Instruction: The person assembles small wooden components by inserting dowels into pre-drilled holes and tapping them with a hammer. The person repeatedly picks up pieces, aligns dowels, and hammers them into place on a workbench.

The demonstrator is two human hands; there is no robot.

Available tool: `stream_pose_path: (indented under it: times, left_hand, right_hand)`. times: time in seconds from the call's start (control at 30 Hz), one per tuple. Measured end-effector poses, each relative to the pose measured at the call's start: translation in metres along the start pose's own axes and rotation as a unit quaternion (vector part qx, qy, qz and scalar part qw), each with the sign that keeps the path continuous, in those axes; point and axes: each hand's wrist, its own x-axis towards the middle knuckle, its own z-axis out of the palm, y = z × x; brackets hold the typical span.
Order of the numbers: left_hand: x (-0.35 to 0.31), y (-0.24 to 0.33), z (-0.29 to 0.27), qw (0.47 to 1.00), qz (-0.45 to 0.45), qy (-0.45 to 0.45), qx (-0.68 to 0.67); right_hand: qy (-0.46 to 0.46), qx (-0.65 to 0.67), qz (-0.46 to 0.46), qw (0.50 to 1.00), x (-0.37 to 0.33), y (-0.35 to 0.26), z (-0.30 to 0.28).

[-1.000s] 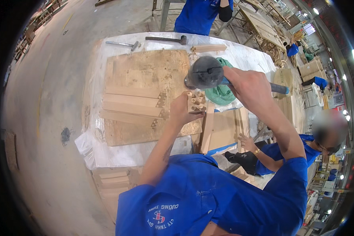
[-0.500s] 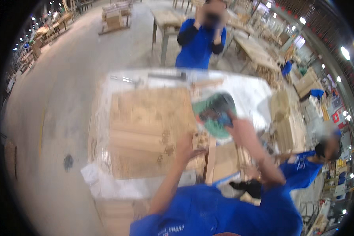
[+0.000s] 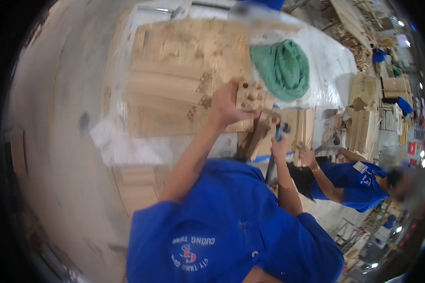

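Left hand (image 3: 225, 107): your fingers are closed around the near edge of a small wooden block (image 3: 249, 95) studded with dowel pegs, held over the tabletop (image 3: 326, 61).
Right hand (image 3: 278, 144): wrapped shut on a dark tool handle (image 3: 272, 165), below the block; the tool's head is too blurred to tell.
Block handling: it looks stiff, light and dry; grip the flat sides, since the pegs could snap or slip out.
Nearby: a green cloth (image 3: 282, 67) lies just right of the block, stacked boards (image 3: 174, 80) to its left.
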Motion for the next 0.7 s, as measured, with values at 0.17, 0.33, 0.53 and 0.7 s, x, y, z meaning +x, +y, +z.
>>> stream_pose_path:
  times: [0.17,0.33,0.53,0.7]
  left_hand:
    - [0.007,0.015,0.001,0.998,0.007,-0.053,0.042]
    - [0.009,0.01,0.004,0.998,0.009,-0.055,0.043]
    - [0.057,-0.007,-0.003,0.977,0.021,-0.198,-0.079]
    - [0.133,-0.136,-0.059,0.967,-0.247,-0.052,0.018]
  right_hand:
    - [0.136,-0.169,-0.104,0.971,0.024,-0.007,0.005]
    - [-0.154,0.109,-0.275,0.943,-0.005,-0.175,-0.025]
    - [-0.266,0.204,-0.196,0.921,0.023,-0.229,-0.021]
    - [-0.269,0.183,-0.169,0.93,0.025,-0.237,-0.02]
